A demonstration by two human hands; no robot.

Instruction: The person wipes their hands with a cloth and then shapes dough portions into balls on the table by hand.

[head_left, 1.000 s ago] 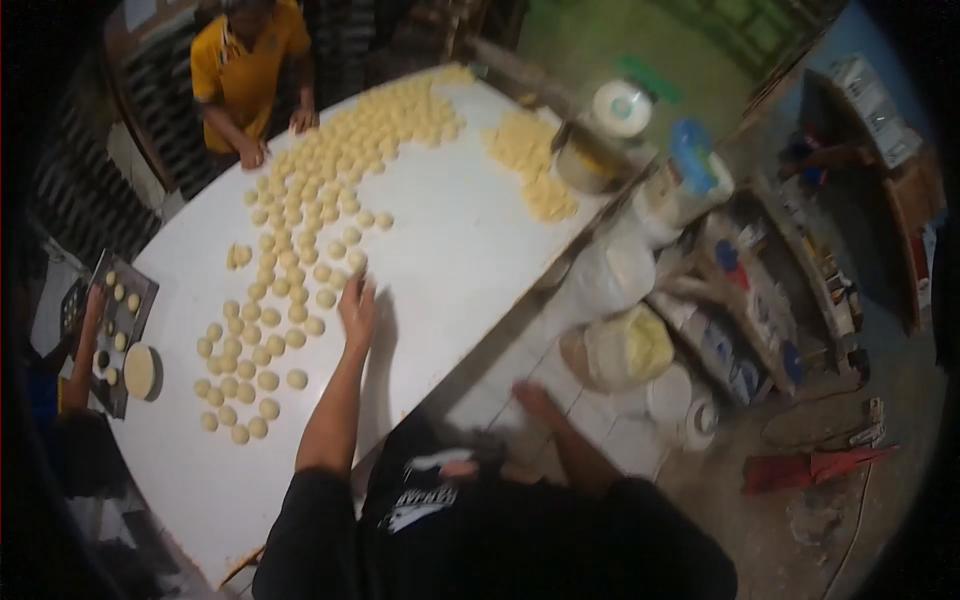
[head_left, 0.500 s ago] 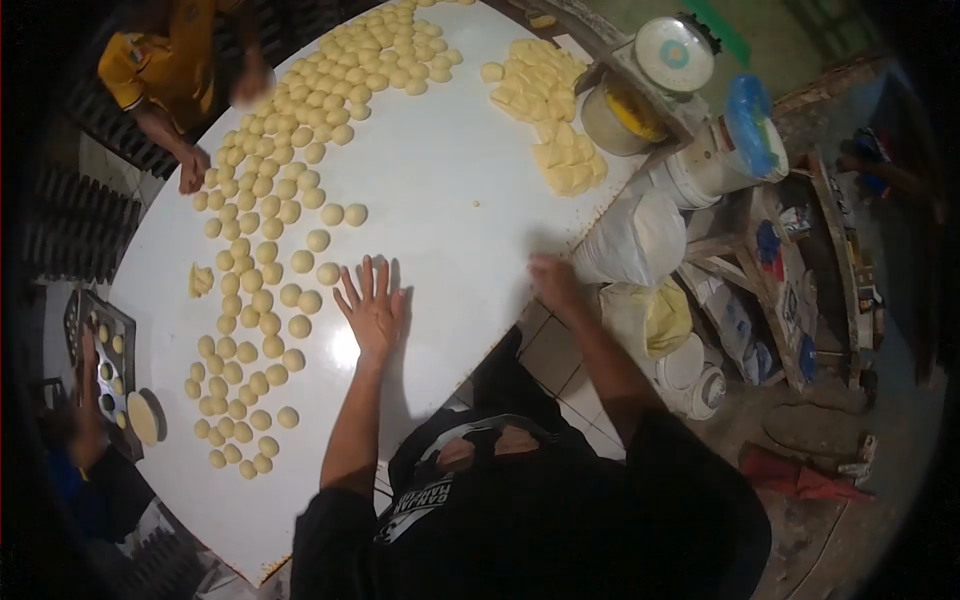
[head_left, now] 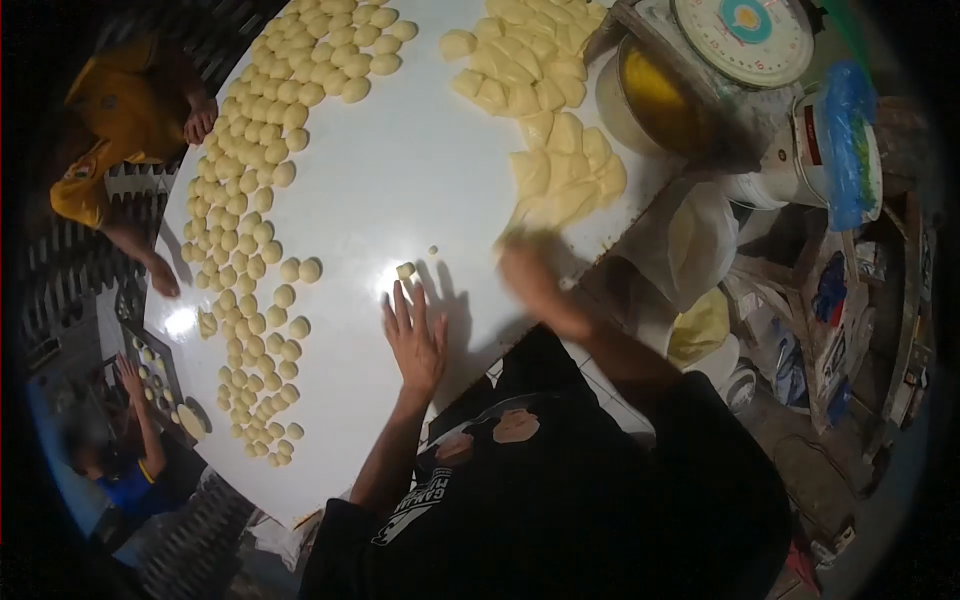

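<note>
a round dial scale with a white face and teal centre sits beside a deep pot, yellow inside. near them, blue plastic covers part of a white bucket. close by are a translucent bag, a yellow bag and a wooden shelf. at the left, one person wears yellow, another person blue.

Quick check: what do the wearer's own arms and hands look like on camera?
Short black sleeves leave both forearms bare. The left hand is ungloved, with no watch or bracelet visible at its wrist. The right hand looks ungloved too, but blur hides finer detail.
</note>
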